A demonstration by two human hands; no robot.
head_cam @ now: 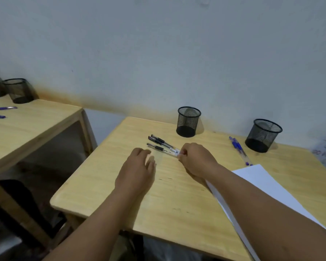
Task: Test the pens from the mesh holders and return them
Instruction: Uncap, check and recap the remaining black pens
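Pinching the near ends of the black pens (161,145) with our right hand (195,159), fingers curled round the clear barrels. The pens lie bunched on the table (105,185), long axes running up-left from the grip, caps pointing away. Our left hand (137,171) hovers just beside them, fingers relaxed, holding nothing. The nearer mesh holder (188,122) stands beyond the pens, likely their return spot.
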